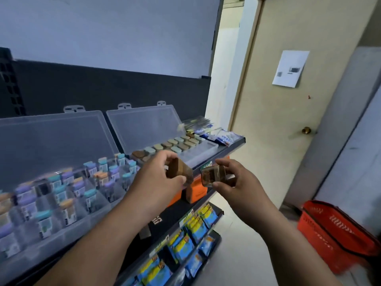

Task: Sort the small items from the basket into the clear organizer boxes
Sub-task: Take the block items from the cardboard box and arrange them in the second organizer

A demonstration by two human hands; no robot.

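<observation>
One door (288, 120) fills the right background, and one shelf (231, 148) runs in from the left with two clear organizer boxes on it, both lids up. The left organizer box (51, 141) is cut off by the frame edge, and its pastel-capped little jars are too smeared to count. The right organizer box (144, 124) shows rows of tan, green and brown caps, also blurred. One red basket (334, 234) sits on the floor at lower right, well apart from the boxes, its far corner clipped by the frame. Now the two hands, up in front of the shelf edge near the right box: the left grip (156, 176) is curled round a brown item (178, 170), standing tilted, long axis roughly up and down, its lower end hidden behind the thumb. The right grip (237, 182) pinches a clear-faced case (212, 175) between thumb and fingers, long axis roughly side to side, face towards the camera. Its contents are hard to make out.
</observation>
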